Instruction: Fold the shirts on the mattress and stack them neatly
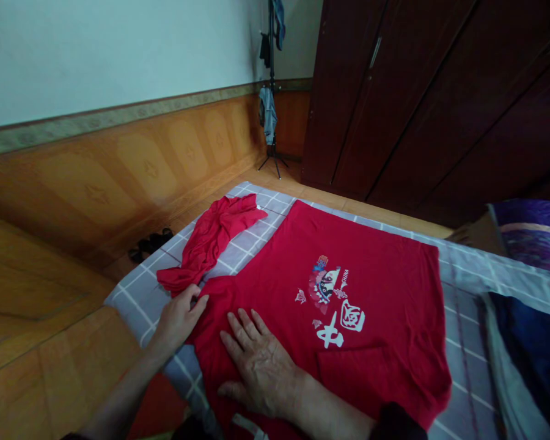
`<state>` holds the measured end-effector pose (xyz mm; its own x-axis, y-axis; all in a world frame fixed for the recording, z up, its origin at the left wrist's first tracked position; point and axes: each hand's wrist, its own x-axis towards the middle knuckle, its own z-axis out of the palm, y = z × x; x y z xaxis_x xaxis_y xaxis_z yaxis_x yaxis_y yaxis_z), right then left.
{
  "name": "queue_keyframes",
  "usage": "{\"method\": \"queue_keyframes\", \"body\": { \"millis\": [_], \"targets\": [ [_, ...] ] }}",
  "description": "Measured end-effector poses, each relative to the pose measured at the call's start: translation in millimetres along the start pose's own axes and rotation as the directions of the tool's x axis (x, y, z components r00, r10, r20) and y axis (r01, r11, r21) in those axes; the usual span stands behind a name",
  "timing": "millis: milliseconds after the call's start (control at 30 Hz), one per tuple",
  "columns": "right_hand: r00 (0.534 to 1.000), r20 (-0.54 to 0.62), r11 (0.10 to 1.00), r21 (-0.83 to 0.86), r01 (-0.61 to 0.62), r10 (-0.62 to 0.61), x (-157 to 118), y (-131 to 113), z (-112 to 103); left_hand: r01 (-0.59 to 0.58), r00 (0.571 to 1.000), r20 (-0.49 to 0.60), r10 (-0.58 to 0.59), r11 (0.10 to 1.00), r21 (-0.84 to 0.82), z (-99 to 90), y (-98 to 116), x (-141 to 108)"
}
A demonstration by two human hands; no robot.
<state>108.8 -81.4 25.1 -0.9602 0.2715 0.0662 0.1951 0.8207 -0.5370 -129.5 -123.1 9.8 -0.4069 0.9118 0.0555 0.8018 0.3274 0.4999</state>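
Observation:
A red T-shirt (371, 244) lies spread out on the bed, its printed front with white characters and a coloured mask figure facing up. My left hand (178, 319) pinches the edge of its sleeve between thumb and fingers. Flat on the cloth near the shoulder, my right hand (261, 360) presses with its fingers stretched out. One lower part of the shirt shows a folded-over sleeve. Just beyond my left hand is a second, crumpled red garment (215, 235); whether it touches the sleeve I cannot tell.
The bed's grey checked sheet (245, 250) shows around the shirt. Dark blue and grey clothes (527, 354) lie at the right, with purple bedding (531, 232) behind. A coat rack (271, 79) stands beside the dark wardrobe (394, 104). Black shoes (150, 243) are on the floor.

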Motion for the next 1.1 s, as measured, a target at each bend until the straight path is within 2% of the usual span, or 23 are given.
{"method": "queue_keyframes", "body": {
  "millis": [100, 233, 300, 367, 433, 500, 567, 700, 767, 933, 1033, 1100],
  "targets": [
    [1.000, -0.018, 1.000, -0.005, 0.001, -0.001, -1, 1, 1, 0.098, 0.995, 0.063, -0.082, 0.944, -0.314, -2.6, -5, 4],
    [1.000, -0.021, 0.999, -0.053, 0.009, -0.010, -1, 2, 2, 0.310, 0.949, 0.158, -0.272, 0.734, -0.604, -6.1, 2, 6],
    [0.999, -0.047, 0.994, -0.103, 0.020, -0.025, -2, 3, 3, 0.424, 0.903, 0.274, -0.331, 0.588, -0.689, -9.2, 12, 5],
    [0.993, -0.101, 0.982, -0.180, 0.047, -0.066, -3, 2, 5, 0.517, 0.854, 0.393, -0.341, 0.467, -0.717, -13.4, 23, 5],
    [0.976, -0.152, 0.958, -0.265, 0.111, -0.155, -3, 0, 8, 0.548, 0.834, 0.437, -0.337, 0.416, -0.726, -17.7, 33, 6],
    [0.950, -0.167, 0.926, -0.319, 0.202, -0.265, -3, -3, 12, 0.518, 0.854, 0.413, -0.316, 0.437, -0.736, -21.0, 43, 8],
    [0.925, -0.152, 0.898, -0.337, 0.283, -0.348, -3, -5, 16, 0.468, 0.884, 0.385, -0.266, 0.498, -0.730, -22.3, 55, 10],
    [0.886, -0.172, 0.866, -0.355, 0.353, -0.431, -3, -7, 20, 0.307, 0.940, 0.322, -0.113, 0.687, -0.658, -16.5, 83, 17],
    [0.875, -0.172, 0.855, -0.362, 0.371, -0.453, -4, -7, 21, 0.205, 0.948, 0.318, -0.004, 0.771, -0.603, -8.5, 99, 22],
    [0.844, -0.188, 0.822, -0.405, 0.400, -0.503, -5, -10, 16, 0.002, 0.913, 0.353, 0.202, 0.866, -0.501, 22.5, 124, 29],
    [0.813, -0.220, 0.802, -0.428, 0.416, -0.539, -6, -13, 11, -0.006, 0.875, 0.415, 0.247, 0.864, -0.503, 37.9, 127, 26],
    [0.798, -0.240, 0.797, -0.432, 0.423, -0.553, -8, -15, 8, 0.028, 0.835, 0.468, 0.289, 0.827, -0.561, 41.3, 127, 22]
  ]
}}
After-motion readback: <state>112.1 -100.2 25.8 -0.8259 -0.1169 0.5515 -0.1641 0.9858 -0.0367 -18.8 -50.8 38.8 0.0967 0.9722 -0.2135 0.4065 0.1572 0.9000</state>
